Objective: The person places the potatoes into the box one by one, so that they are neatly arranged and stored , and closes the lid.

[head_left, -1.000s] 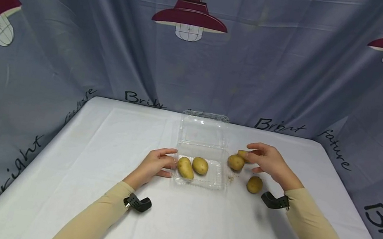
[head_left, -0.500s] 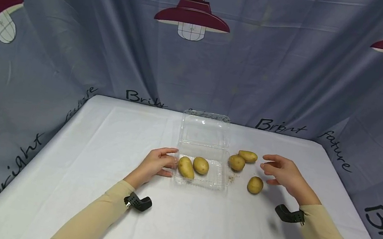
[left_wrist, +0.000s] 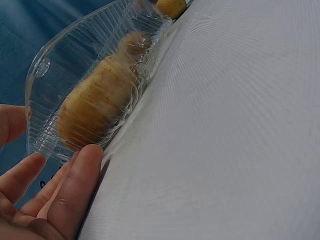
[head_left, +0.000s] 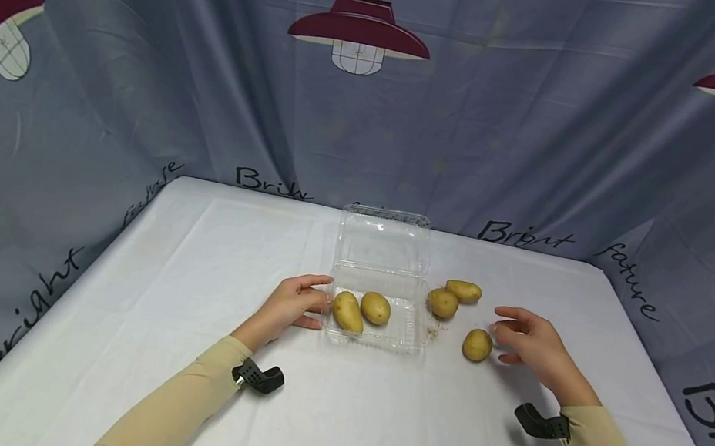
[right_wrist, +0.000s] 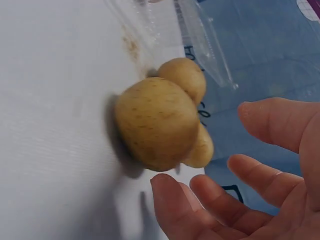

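A clear plastic clamshell box (head_left: 406, 328) stands with its lid (head_left: 383, 247) raised at the back. Two potatoes lie in its base: a long potato (head_left: 348, 312) on the left and a rounder potato (head_left: 375, 308) beside it. My left hand (head_left: 287, 309) touches the box's left wall with its fingertips, also seen close in the left wrist view. Right of the box lie three potatoes: a round potato (head_left: 477, 345), another round potato (head_left: 442, 303) and a long potato (head_left: 463, 292) touching it. My right hand (head_left: 537, 349), fingers spread and holding nothing, hovers just right of the nearest round potato.
A white cloth covers the table (head_left: 381, 429). Brown crumbs (head_left: 432, 334) lie by the box's right side. A grey-blue curtain (head_left: 450, 128) with printed lamps hangs behind the table. Each wrist wears a black camera mount.
My right hand has moved right and towards me, away from the long potato at the back, to beside the nearest round potato. My left hand stays at the box.
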`<state>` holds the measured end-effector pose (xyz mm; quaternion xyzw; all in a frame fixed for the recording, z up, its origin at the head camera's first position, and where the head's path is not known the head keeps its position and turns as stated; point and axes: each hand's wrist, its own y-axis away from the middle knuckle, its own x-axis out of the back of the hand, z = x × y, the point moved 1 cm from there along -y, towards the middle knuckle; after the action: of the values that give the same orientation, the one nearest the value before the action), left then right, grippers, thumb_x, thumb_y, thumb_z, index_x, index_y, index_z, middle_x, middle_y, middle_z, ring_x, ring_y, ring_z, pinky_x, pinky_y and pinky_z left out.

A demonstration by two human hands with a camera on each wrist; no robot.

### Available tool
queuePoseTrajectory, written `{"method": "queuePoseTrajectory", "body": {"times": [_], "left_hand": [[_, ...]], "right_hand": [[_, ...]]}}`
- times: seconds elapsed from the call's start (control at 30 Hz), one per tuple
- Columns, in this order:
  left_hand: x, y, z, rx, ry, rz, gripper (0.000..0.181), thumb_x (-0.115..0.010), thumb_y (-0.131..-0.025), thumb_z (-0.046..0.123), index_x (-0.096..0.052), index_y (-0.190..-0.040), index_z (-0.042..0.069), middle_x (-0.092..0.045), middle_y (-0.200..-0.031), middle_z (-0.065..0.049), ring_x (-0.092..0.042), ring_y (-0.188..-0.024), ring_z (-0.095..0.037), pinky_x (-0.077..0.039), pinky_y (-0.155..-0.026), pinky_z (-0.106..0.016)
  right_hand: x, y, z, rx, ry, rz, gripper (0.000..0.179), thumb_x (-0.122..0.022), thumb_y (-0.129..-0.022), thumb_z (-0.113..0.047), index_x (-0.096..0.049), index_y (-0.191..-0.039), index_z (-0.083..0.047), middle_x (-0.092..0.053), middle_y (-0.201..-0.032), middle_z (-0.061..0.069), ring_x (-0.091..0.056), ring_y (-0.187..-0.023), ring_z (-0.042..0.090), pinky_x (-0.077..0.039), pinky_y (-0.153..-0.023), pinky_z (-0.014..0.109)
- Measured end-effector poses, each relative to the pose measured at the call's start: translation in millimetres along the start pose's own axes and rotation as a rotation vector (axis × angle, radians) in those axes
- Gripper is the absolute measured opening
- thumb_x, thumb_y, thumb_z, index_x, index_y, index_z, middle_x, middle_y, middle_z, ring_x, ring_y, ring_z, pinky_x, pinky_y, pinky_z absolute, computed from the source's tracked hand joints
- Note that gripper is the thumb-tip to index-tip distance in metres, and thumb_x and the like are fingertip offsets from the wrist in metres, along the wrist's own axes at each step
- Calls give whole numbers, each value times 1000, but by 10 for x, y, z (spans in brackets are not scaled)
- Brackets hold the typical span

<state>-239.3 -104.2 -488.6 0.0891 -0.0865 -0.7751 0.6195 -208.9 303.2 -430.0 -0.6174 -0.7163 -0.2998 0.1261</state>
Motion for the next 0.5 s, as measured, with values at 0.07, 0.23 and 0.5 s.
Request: {"method": "queuePoseTrajectory", "body": {"times": [0.07,0.23,0.5], "left_hand": [[-3,0,2,2,-2,0,53,-63,-94,10,-55,-146,10,-72,-115,-11,-70,-87,-11,-65,-68,-29],[-6,1,6,6,-8,1,54,-63,-93,10,-56,-146,11,-71,-116,-11,-70,-87,-10,-65,-68,-28],[-3,2,2,-3,-5,4,52,-62,-94,10,-56,-146,10,-72,-115,-12,-70,-87,-11,-65,-67,-30]], "right_hand": [[-23,3,37,3,-5,2,61,-60,-102,-22,-37,-152,6,-48,-143,34,-63,-107,21,-65,-78,31],[-63,-3,87,3,-12,7,62,-60,-102,-21,-36,-152,7,-47,-141,35,-65,-99,11,-64,-77,30],[-115,-31,114,-3,-8,13,63,-63,-101,-21,-37,-152,6,-46,-142,35,-66,-99,13,-65,-78,32]]}}
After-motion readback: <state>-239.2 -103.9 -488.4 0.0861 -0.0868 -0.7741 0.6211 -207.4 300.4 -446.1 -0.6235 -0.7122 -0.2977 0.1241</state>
